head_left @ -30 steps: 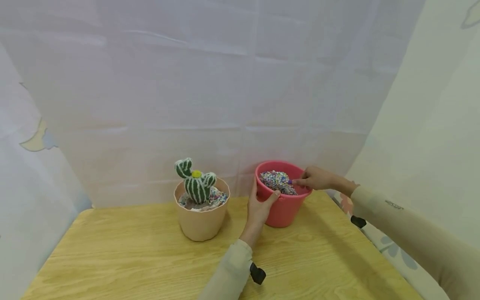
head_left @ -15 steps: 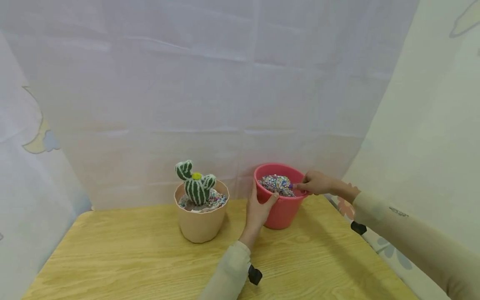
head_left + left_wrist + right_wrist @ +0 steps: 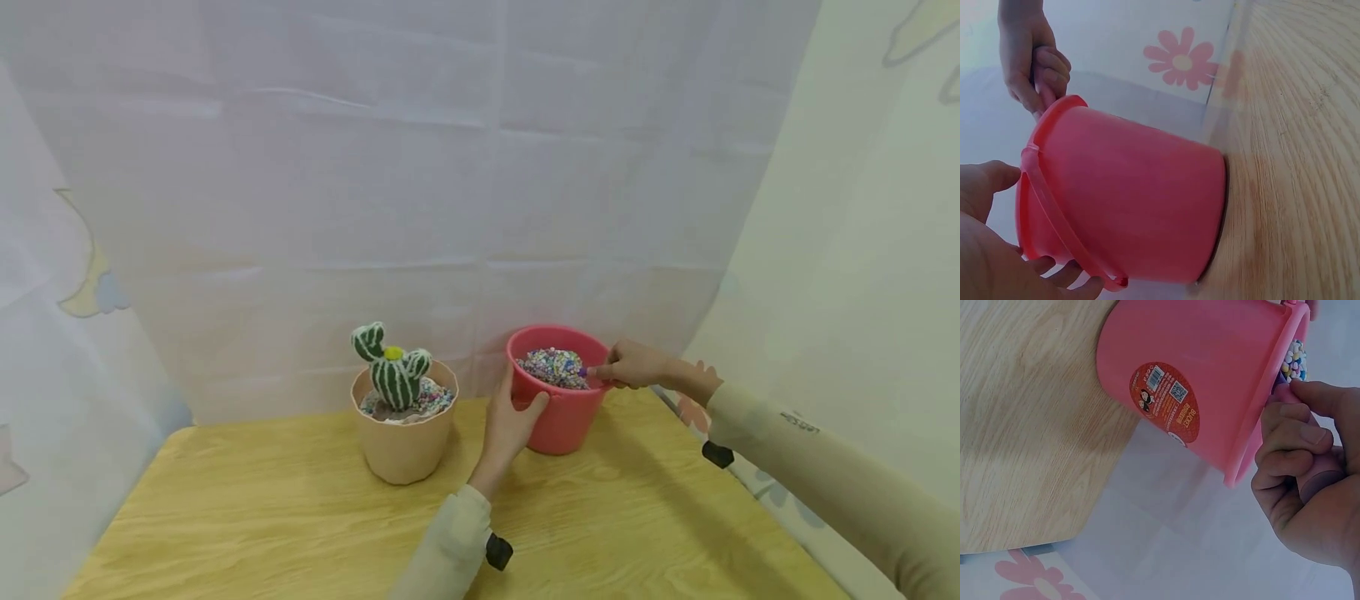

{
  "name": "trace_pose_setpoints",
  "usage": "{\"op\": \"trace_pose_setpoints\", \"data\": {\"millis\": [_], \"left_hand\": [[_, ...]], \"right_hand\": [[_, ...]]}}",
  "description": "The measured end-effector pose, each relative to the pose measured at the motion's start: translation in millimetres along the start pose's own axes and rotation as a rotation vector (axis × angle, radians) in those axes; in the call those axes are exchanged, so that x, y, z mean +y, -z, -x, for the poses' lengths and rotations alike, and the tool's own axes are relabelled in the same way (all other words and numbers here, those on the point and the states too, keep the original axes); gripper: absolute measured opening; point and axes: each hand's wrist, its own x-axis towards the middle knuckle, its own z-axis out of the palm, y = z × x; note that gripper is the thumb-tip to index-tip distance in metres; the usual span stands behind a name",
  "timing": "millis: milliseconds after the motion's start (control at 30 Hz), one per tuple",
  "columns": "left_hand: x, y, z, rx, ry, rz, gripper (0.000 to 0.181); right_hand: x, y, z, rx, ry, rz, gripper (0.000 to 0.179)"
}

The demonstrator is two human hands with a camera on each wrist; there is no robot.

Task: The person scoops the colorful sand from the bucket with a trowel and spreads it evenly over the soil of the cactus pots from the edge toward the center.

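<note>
A pink plastic bucket [image 3: 566,423] stands at the right of the table, near the back cloth. Small multicoloured pebbles [image 3: 553,365] lie heaped inside. With thumb and fingers spread around its near left side, my left hand [image 3: 507,423] holds the bucket just below the rim, by the hanging bail handle [image 3: 1060,219]. At the opposite rim my right hand [image 3: 636,364] grips the purple-pink handle of a small shovel [image 3: 1320,472]. The shovel's front end reaches into the bucket among the pebbles, so its blade is mostly hidden.
Left of the bucket stands a peach flowerpot [image 3: 401,450] with a knitted green cactus [image 3: 395,379] and coloured pebbles. Both are on a wooden table [image 3: 285,508], whose right edge runs below the right forearm. A pale cloth [image 3: 360,192] hangs close behind.
The right hand has lowered slightly at the rim, with the shovel in it. My left thumb has slid a little down from the bucket's rim. The head view has shifted slightly.
</note>
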Motion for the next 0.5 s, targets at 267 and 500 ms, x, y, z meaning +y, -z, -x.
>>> {"op": "trace_pose_setpoints", "data": {"millis": [267, 500], "left_hand": [[12.9, 9.0, 10.8, 0.018, 0.010, -0.009, 0.072], [22.4, 20.8, 21.5, 0.030, -0.057, -0.054, 0.065]], "right_hand": [[-11.6, -1.7, 4.3, 0.027, 0.014, 0.020, 0.061], [-15.8, -4.0, 9.9, 0.023, 0.041, 0.007, 0.059]]}}
